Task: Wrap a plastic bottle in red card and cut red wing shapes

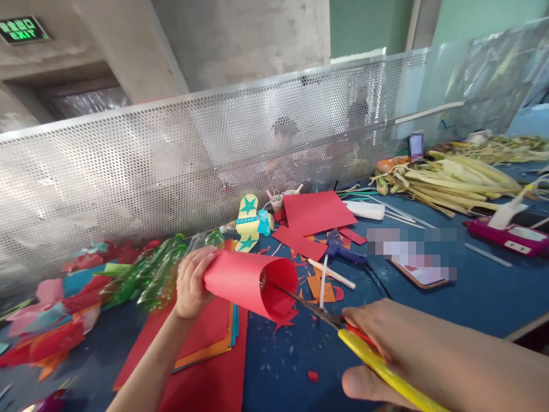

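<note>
Left hand (195, 283) clamped round the near-left end of the red paper tube (240, 279), thumb out of sight, forearm angling up from below! Right hand (392, 332), its wrist cut off by the frame's edge, curls round the scissors (364, 350), thumb low beneath the yellow handle. Blade tips vanish inside the tube's mouth, over the blue table (274, 377); their gap's unreadable.

passable: near tabletop (274, 366) | above: scissors (349, 341) | left: bottles (159, 286) | ahead: glue gun (348, 253)
</note>
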